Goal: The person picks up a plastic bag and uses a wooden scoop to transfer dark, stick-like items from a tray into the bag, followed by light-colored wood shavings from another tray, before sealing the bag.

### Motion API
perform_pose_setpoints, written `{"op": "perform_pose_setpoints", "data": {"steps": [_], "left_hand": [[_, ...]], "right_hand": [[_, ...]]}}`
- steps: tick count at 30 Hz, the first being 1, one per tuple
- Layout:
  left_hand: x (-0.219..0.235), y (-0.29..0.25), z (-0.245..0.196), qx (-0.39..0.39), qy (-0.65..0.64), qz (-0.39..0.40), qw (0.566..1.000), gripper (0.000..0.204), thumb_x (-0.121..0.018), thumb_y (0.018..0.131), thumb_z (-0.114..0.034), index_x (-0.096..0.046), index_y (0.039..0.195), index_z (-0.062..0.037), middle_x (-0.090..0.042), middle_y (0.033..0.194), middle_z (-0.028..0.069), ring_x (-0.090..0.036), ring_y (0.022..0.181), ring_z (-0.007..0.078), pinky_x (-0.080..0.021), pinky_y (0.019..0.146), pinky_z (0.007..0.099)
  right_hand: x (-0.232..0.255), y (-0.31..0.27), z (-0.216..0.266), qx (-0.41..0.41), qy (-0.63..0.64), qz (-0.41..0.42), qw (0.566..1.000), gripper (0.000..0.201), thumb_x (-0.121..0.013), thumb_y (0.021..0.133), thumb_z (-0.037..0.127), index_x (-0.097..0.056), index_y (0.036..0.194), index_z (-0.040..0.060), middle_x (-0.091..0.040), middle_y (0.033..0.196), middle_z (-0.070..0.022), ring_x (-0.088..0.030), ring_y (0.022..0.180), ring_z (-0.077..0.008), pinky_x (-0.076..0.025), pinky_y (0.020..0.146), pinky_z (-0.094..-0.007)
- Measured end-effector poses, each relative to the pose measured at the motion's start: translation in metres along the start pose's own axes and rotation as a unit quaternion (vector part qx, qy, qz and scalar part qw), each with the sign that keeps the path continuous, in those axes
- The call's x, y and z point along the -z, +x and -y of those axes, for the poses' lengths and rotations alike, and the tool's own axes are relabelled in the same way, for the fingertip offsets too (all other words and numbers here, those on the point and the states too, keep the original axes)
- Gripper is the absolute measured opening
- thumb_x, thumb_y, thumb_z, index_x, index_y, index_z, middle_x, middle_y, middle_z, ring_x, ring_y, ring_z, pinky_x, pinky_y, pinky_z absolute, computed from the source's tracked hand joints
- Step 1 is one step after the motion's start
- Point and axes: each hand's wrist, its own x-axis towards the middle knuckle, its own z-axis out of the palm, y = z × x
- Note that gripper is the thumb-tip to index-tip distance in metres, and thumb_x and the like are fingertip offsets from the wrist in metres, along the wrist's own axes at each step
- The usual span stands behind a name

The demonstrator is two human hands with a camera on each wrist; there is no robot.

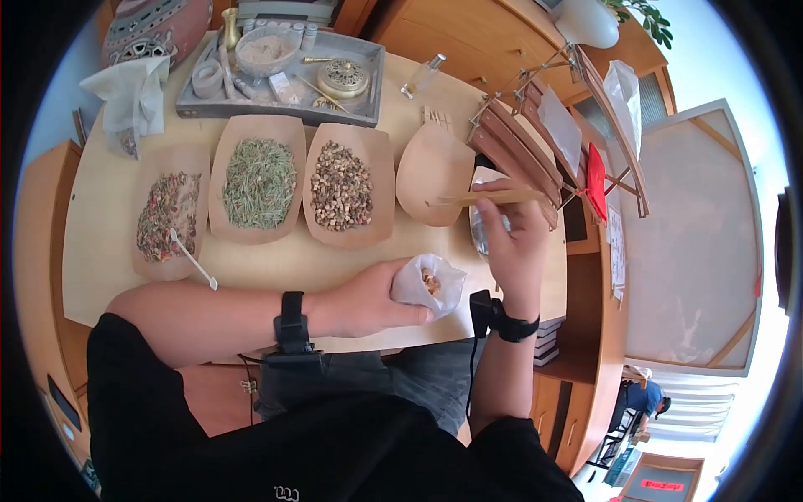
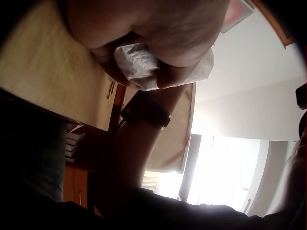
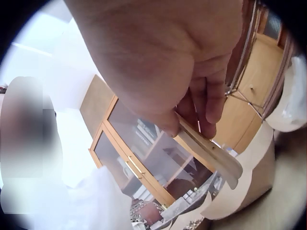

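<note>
In the head view my left hand [image 1: 364,299] grips a small white translucent pouch [image 1: 449,293], its mouth open and brown pieces [image 1: 431,282] showing inside. The left wrist view shows the fingers wrapped round the pouch [image 2: 139,64]. My right hand [image 1: 517,247] pinches wooden tongs [image 1: 506,197] between thumb and fingers, tips pointing left over a brown paper tray [image 1: 435,171]. The right wrist view shows the two tong arms [image 3: 213,155] close together. Partly hidden behind the right hand is a pale container with a silvery inside [image 1: 479,230].
Three paper trays hold a mixed dried blend [image 1: 166,217], green needle-like herb [image 1: 259,184] and chopped brown pieces [image 1: 340,188]. A white spoon [image 1: 192,259] leans on the left one. Behind are a grey tray [image 1: 280,113], a glass bottle [image 1: 424,75] and a wooden rack [image 1: 514,151].
</note>
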Motion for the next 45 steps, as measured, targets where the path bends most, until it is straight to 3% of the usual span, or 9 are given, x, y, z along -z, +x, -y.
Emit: {"op": "perform_pose_setpoints", "data": {"steps": [2, 12, 21, 24, 27, 39, 41, 42, 45], "left_hand": [[0.000, 0.000, -0.001, 0.009, -0.004, 0.003, 1.000, 0.059, -0.081, 0.095, -0.011, -0.053, 0.146, -0.0007, -0.065, 0.134, 0.0044, -0.060, 0.122, 0.0135, -0.049, 0.109, 0.0344], [0.000, 0.002, -0.001, 0.033, -0.025, -0.011, 0.999, 0.061, -0.082, 0.094, -0.012, -0.052, 0.147, -0.0008, -0.065, 0.135, 0.0043, -0.060, 0.124, 0.0134, -0.048, 0.109, 0.0338], [0.000, 0.007, 0.005, 0.032, -0.014, -0.049, 0.998, 0.058, -0.081, 0.094, -0.010, -0.055, 0.145, -0.0016, -0.064, 0.131, 0.0033, -0.061, 0.122, 0.0128, -0.050, 0.108, 0.0344], [-0.006, 0.009, -0.001, 0.032, -0.020, -0.058, 0.998, 0.059, -0.081, 0.092, -0.008, -0.055, 0.145, -0.0024, -0.064, 0.132, 0.0035, -0.061, 0.122, 0.0127, -0.050, 0.108, 0.0347], [-0.008, 0.008, -0.008, 0.036, 0.045, -0.033, 0.998, 0.059, -0.080, 0.091, -0.004, -0.054, 0.145, -0.0029, -0.064, 0.132, 0.0036, -0.061, 0.122, 0.0128, -0.050, 0.108, 0.0341], [-0.015, 0.003, -0.003, 0.024, 0.145, -0.037, 0.988, 0.068, -0.083, 0.084, 0.000, -0.053, 0.144, -0.0045, -0.063, 0.131, 0.0033, -0.061, 0.125, 0.0129, -0.051, 0.109, 0.0333], [-0.026, 0.005, -0.009, 0.017, 0.133, -0.061, 0.989, 0.065, -0.088, 0.083, -0.003, -0.055, 0.138, -0.0060, -0.064, 0.128, 0.0022, -0.062, 0.120, 0.0119, -0.051, 0.105, 0.0325], [-0.032, 0.006, -0.012, 0.010, 0.113, -0.087, 0.990, 0.062, -0.092, 0.082, -0.006, -0.057, 0.132, -0.0076, -0.064, 0.125, 0.0011, -0.063, 0.116, 0.0109, -0.052, 0.102, 0.0316], [-0.046, 0.007, -0.017, 0.008, 0.074, -0.094, 0.993, 0.059, -0.093, 0.081, -0.005, -0.057, 0.127, -0.0090, -0.064, 0.121, 0.0002, -0.063, 0.114, 0.0103, -0.052, 0.101, 0.0316]], "right_hand": [[-0.010, 0.003, -0.006, -0.031, -0.022, 0.014, 0.999, 0.017, -0.073, 0.098, 0.003, -0.072, 0.115, 0.0015, -0.078, 0.108, -0.0083, -0.074, 0.096, -0.0148, -0.055, 0.081, -0.0298], [-0.015, -0.002, -0.030, -0.040, -0.006, -0.014, 0.999, 0.018, -0.074, 0.099, 0.005, -0.071, 0.116, 0.0011, -0.079, 0.105, -0.0086, -0.074, 0.091, -0.0155, -0.056, 0.083, -0.0301], [0.040, -0.042, 0.009, -0.026, 0.323, -0.131, 0.937, 0.022, -0.072, 0.101, 0.005, -0.060, 0.117, -0.0023, -0.075, 0.106, -0.0174, -0.074, 0.098, -0.0220, -0.061, 0.087, -0.0369], [0.045, -0.057, 0.020, -0.043, 0.362, 0.019, 0.931, 0.023, -0.075, 0.097, 0.004, -0.062, 0.115, -0.0025, -0.074, 0.108, -0.0178, -0.075, 0.101, -0.0255, -0.061, 0.089, -0.0394], [0.044, -0.057, 0.026, -0.075, 0.296, 0.056, 0.951, 0.022, -0.075, 0.097, 0.004, -0.064, 0.115, -0.0043, -0.074, 0.107, -0.0173, -0.075, 0.103, -0.0259, -0.060, 0.092, -0.0391], [0.070, -0.042, 0.018, 0.007, 0.339, -0.026, 0.940, 0.013, -0.062, 0.094, -0.005, -0.064, 0.106, -0.0022, -0.071, 0.098, -0.0130, -0.070, 0.095, -0.0249, -0.055, 0.088, -0.0385], [0.090, -0.046, 0.004, -0.008, 0.336, 0.028, 0.941, 0.017, -0.053, 0.084, -0.006, -0.061, 0.098, -0.0015, -0.066, 0.090, -0.0128, -0.065, 0.085, -0.0273, -0.052, 0.078, -0.0410], [0.100, -0.048, -0.004, 0.012, 0.207, 0.095, 0.974, 0.019, -0.051, 0.079, -0.003, -0.060, 0.096, -0.0007, -0.062, 0.087, -0.0156, -0.060, 0.078, -0.0303, -0.049, 0.071, -0.0408], [0.104, -0.052, 0.029, -0.028, 0.136, 0.266, 0.954, 0.034, -0.064, 0.082, 0.007, -0.072, 0.115, 0.0085, -0.064, 0.090, -0.0138, -0.064, 0.080, -0.0337, -0.053, 0.071, -0.0423]]}}
